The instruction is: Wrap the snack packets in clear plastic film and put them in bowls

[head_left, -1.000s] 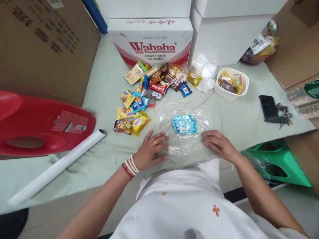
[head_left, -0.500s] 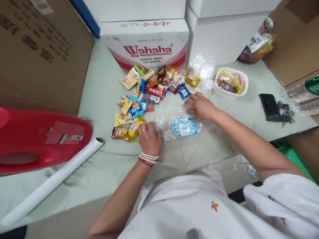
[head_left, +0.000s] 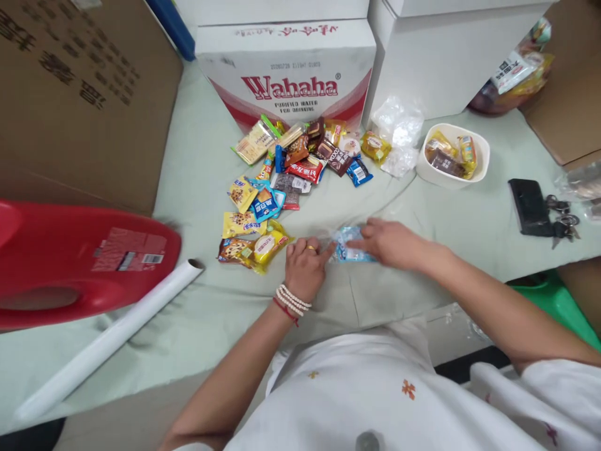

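Light-blue printed packets (head_left: 347, 241) lie at the table's front, with a clear plastic bag (head_left: 325, 237) gathered around them. My left hand (head_left: 305, 268), wearing a ring and bracelets, grips the bag's left side, index finger reaching right toward the packets. From the other side my right hand (head_left: 394, 244) is closed on the bag's right part, one finger stretched across the packets. Parts of the bag and packets are hidden under my fingers. Left of my left hand sits a yellow wrapped snack (head_left: 265, 247). Beyond it is a pile of wrapped snacks (head_left: 307, 168).
A Wahaha carton (head_left: 291, 81) stands behind the pile. To the right are crumpled clear plastic (head_left: 399, 131), a white tub (head_left: 453, 178) holding snacks, and a black case with keys (head_left: 533, 207). A white roll (head_left: 113, 338) and red container (head_left: 89, 263) lie left.
My right hand has moved down and inward onto the packets. The bag, spread flat before, is now drawn in around them. My left hand has shifted slightly right. The view has shifted a little.
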Available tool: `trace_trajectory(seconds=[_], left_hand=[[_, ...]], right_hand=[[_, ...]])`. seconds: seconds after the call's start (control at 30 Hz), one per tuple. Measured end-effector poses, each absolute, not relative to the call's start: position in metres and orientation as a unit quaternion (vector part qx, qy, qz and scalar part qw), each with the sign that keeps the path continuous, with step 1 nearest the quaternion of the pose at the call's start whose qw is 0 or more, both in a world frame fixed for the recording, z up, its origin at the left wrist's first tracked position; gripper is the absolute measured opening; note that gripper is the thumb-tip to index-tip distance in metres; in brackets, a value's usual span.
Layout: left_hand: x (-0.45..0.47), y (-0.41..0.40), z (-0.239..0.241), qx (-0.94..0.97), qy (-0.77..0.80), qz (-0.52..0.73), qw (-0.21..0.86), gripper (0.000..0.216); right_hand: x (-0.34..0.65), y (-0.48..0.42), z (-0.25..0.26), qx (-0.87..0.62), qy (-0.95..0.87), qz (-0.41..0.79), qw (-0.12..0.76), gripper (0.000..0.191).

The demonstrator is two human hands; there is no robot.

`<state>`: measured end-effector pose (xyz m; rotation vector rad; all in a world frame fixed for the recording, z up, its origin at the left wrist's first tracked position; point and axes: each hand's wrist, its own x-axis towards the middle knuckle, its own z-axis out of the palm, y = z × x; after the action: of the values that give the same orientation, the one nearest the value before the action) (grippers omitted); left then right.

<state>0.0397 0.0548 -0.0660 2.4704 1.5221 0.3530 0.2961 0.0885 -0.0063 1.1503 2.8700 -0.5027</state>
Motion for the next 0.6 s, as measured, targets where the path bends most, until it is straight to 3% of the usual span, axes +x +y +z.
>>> trace_trajectory(seconds=[0.1, 0.2, 0.27, 0.37, 0.43, 0.6], left_hand=[[0.028, 0.054, -0.070, 0.808, 0.518, 0.236, 0.152, 0.029], [0.022, 0.054, -0.069, 0.695, 0.580, 0.384, 0.182, 0.029], [0.024, 0.053, -0.064, 0.658, 0.627, 0.378, 0.174, 0.035], [0.033, 0.052, -0.049, 0.701, 0.640, 0.258, 0.181, 0.031], [0.039, 0.052, -0.039, 0.684, 0.638, 0.241, 0.259, 0.018], [0.068, 0.059, -0.031, 0.497, 0.561, 0.301, 0.590, 0.025]], right_hand=[[0.295, 0.052, -0.019, 0.372, 0.918, -0.134, 0.036, 0.053], [0.293, 0.040, -0.029, 0.392, 0.910, -0.132, 0.021, 0.055], [0.293, 0.041, -0.031, 0.398, 0.905, -0.148, 0.003, 0.054], [0.295, 0.045, -0.030, 0.391, 0.903, -0.177, -0.020, 0.052], [0.297, 0.046, -0.030, 0.381, 0.904, -0.188, -0.033, 0.053], [0.301, 0.037, -0.036, 0.380, 0.896, -0.209, -0.092, 0.047]])
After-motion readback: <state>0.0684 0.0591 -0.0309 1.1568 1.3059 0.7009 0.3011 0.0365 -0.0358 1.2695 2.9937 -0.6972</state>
